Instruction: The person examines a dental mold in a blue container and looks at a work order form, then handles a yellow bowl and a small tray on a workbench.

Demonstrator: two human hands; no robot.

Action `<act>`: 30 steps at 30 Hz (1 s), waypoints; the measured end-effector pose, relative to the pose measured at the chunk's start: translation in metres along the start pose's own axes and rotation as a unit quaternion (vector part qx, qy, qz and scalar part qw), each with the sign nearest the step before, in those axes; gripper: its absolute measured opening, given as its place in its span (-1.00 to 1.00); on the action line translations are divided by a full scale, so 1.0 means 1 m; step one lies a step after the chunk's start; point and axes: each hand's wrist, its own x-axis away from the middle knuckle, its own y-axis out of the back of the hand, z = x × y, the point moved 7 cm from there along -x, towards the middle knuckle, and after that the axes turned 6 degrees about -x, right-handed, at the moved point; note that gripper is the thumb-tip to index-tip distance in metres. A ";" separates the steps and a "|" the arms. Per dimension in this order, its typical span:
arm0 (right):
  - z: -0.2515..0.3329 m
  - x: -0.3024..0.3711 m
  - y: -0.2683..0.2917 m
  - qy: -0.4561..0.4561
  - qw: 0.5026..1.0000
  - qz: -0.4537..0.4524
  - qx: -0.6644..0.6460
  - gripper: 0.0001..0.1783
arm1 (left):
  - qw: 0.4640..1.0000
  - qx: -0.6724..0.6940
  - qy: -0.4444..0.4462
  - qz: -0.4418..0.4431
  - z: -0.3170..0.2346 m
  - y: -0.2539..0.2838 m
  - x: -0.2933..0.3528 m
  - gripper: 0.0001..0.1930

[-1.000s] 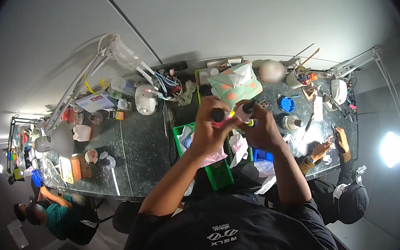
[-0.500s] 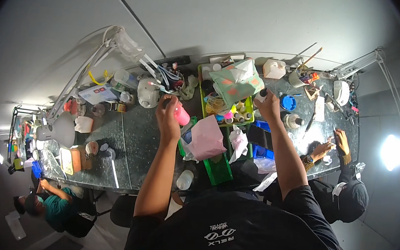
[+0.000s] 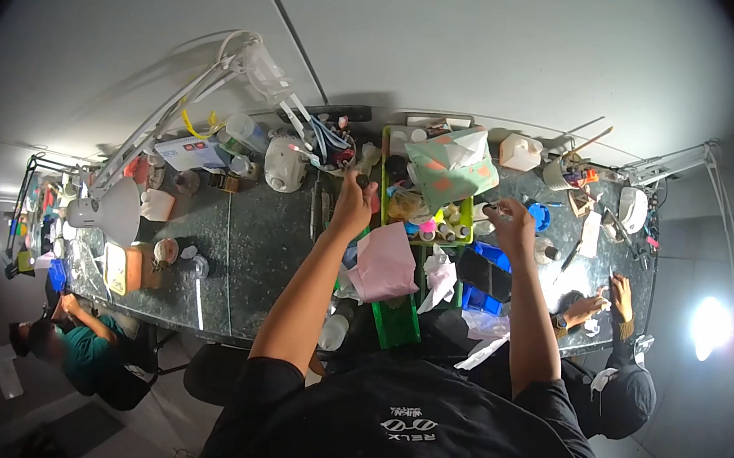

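Observation:
Wrapped round a pink bottle (image 3: 376, 201) with a dark cap, my left hand (image 3: 352, 207) is just left of the yellow-green basket (image 3: 383, 224). Most of that bottle is hidden behind the fingers. My right hand (image 3: 515, 225), on the basket's right side, grips a small whitish bottle (image 3: 480, 212) with a dark top. Inside the basket, between my hands, stand several small bottles (image 3: 448, 230) with coloured caps. A green patterned tissue pack (image 3: 452, 177) with a white tissue sticking out rests on the basket's far part.
Pink paper (image 3: 386, 263) and a crumpled white tissue (image 3: 439, 278) lie nearer me, over green and blue bins (image 3: 483, 300). A lamp (image 3: 111, 209) on a jointed arm stands left. At right, a co-worker's hands (image 3: 598, 305) work on the bench; another person sits far left.
My left hand has moved right, towards the basket, and turned so the pink bottle is mostly hidden. My right hand still holds its bottle beside the basket. The whole view has shifted slightly.

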 end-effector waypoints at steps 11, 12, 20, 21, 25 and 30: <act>0.031 0.068 0.069 -0.013 0.993 -0.029 -0.114 -0.83 | 0.991 -0.024 -0.020 0.131 0.015 -0.018 0.000 -0.68; 0.031 0.074 0.074 -0.013 0.993 -0.027 -0.112 -0.82 | 0.993 -0.017 -0.026 0.110 0.012 -0.017 0.002 -0.69; 0.061 0.129 0.082 0.008 0.978 -0.002 -0.206 -0.76 | 0.984 0.142 -0.078 -0.078 -0.055 0.058 0.062 -0.69; 0.072 0.138 0.069 -0.014 0.951 0.044 -0.306 -0.76 | 0.975 0.163 -0.095 -0.115 -0.071 0.077 0.085 -0.70; 0.185 0.198 0.043 0.221 0.928 0.112 -0.276 -0.72 | 0.992 0.092 -0.029 -0.085 -0.107 0.094 0.195 -0.51; 0.236 0.306 -0.054 0.501 0.800 0.278 -0.178 -0.19 | 0.688 0.713 0.094 0.093 -0.093 0.026 0.300 0.01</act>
